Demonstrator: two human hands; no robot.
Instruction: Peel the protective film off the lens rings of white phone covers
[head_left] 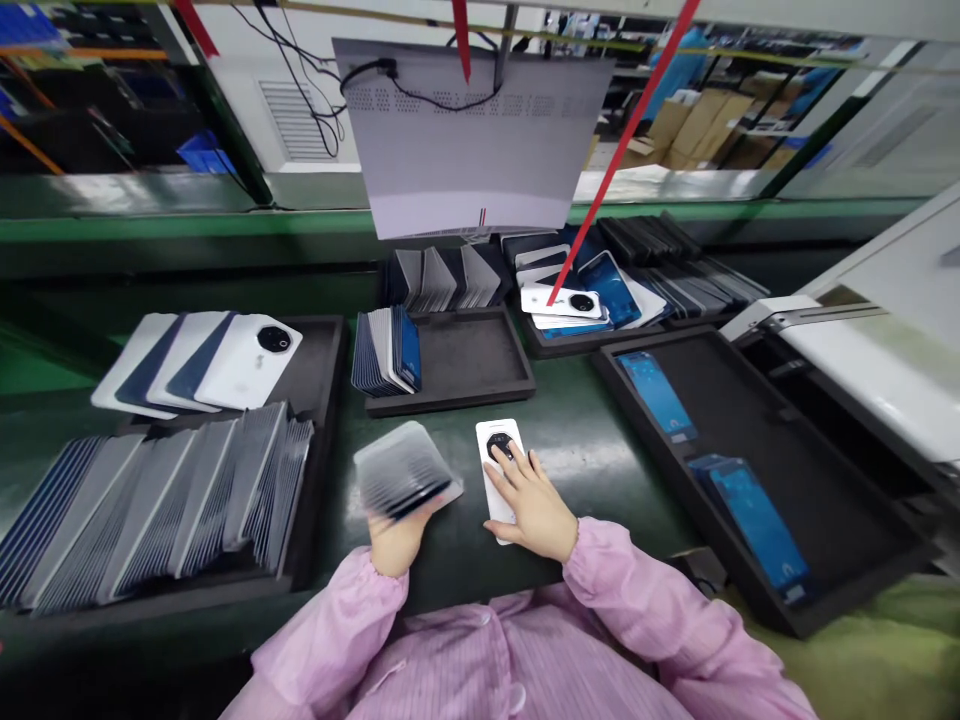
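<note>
White and face down, a phone back cover lies flat on the dark green bench top, its round black camera ring at the far end, and everything else is placed from this cover. On it rests the right hand, open and palm down, fingers spread, with the fingertips touching the black ring. Just to the left of the cover, the left hand is closed around the near end of a blurred stack of covers, held up off the bench and tilted; the blur hides how many pieces it holds. Both arms wear pink sleeves, which come in from below the cover. Beyond the cover stands a shallow black tray with a small row of covers standing on edge at its left end. Farther left of the cover is a large black tray with white and dark covers fanned flat at its far end and long grey rows standing on edge nearer the person. To the right of the cover a wide black tray holds two blue-filmed panels lying flat. Beyond that, more covers are heaped in another tray, and a grey screen hangs above the bench.
</note>
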